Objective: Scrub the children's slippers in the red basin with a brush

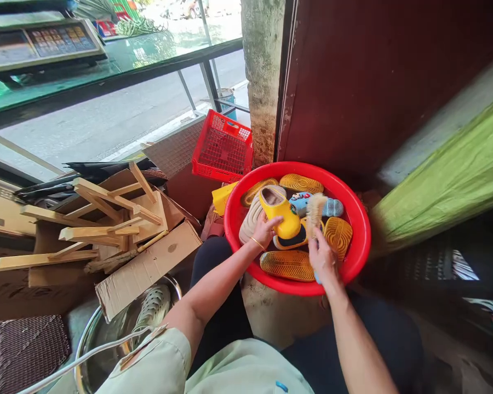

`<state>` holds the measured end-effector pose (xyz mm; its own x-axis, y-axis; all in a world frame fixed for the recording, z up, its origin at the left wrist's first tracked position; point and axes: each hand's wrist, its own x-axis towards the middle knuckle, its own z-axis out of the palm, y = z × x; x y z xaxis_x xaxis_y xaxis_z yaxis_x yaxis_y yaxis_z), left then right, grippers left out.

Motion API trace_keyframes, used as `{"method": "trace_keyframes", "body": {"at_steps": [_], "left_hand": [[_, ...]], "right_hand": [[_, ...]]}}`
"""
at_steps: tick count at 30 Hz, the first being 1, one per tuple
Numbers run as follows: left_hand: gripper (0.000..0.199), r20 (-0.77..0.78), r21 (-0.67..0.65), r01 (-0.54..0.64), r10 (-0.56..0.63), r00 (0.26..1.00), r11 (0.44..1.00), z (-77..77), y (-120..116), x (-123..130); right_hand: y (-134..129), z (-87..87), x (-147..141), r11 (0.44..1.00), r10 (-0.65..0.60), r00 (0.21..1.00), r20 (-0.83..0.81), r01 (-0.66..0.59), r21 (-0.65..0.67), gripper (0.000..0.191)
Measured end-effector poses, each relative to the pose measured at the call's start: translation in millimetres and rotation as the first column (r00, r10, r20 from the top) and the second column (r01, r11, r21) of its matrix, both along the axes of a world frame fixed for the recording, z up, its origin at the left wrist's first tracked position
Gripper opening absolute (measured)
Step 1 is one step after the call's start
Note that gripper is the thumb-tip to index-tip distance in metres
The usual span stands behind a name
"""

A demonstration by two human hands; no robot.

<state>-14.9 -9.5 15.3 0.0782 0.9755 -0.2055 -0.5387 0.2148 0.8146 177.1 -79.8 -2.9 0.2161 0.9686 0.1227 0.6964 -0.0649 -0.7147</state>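
My left hand (264,230) is closed around a small yellow clog (286,219), its opening turned up toward me. In my right hand (324,256) is a scrub brush (314,210) with pale bristles, held upright just right of the clog; a bit of its blue handle end shows below the fist. Both hands are over a red plastic basin (359,235). Inside lie several shoes: a beige one (250,221), a light blue one with a cartoon print (299,201), and yellow-brown soles facing up, such as the zigzag-patterned sole (286,265) nearest me.
A red plastic crate (223,148) stands behind the basin by a worn pillar (265,71). To the left are wooden stool frames (119,213) on cardboard (152,268), and a metal bowl (82,350). Green cloth (447,164) hangs at right. A scale (41,44) sits on the glass counter.
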Motion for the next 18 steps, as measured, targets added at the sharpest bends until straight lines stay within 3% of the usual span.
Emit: {"method": "trace_keyframes", "body": {"at_steps": [2, 5, 9, 12, 13, 15, 16, 18], "left_hand": [[0.070, -0.072, 0.096, 0.030, -0.023, 0.997, 0.995, 8.1, 1.5, -9.6], [0.081, -0.331, 0.276, -0.041, 0.136, 0.934, 0.960, 13.5, 9.3, -30.4], [0.095, -0.671, 0.325, -0.128, 0.324, 0.667, 0.937, 13.0, 21.5, -56.4], [0.079, -0.750, 0.468, -0.200, 0.506, 0.426, 0.861, 16.9, 21.3, -64.0], [0.072, -0.740, 0.521, -0.193, 0.553, 0.384, 0.831, 18.3, 18.5, -62.8], [0.055, -0.727, 0.555, -0.102, 0.541, 0.423, 0.826, 17.6, 9.4, -52.8], [0.047, -0.733, 0.528, -0.020, 0.467, 0.495, 0.849, 14.6, 3.6, -43.5], [0.032, -0.739, 0.401, 0.198, 0.187, 0.648, 0.894, 3.2, -8.9, -16.9]], "right_hand": [[6.4, 6.3, 21.0, 0.992, -0.124, 0.983, -0.132, 0.120, -0.042, 0.062], [6.8, 17.3, 52.4, 0.963, -0.269, 0.913, -0.306, 0.260, -0.072, 0.078], [-1.3, 20.3, 80.8, 0.940, -0.335, 0.828, -0.450, 0.329, -0.092, 0.079], [-7.0, 13.5, 88.9, 0.941, -0.335, 0.828, -0.450, 0.275, -0.196, 0.080], [-8.1, 11.2, 89.7, 0.939, -0.334, 0.833, -0.441, 0.253, -0.233, 0.082], [-8.8, 7.8, 89.2, 0.933, -0.326, 0.848, -0.419, 0.216, -0.289, 0.084], [-8.4, 6.8, 87.9, 0.929, -0.317, 0.859, -0.403, 0.197, -0.312, 0.083], [-6.6, 5.5, 82.6, 0.926, -0.270, 0.895, -0.357, 0.140, -0.350, 0.079]]}}
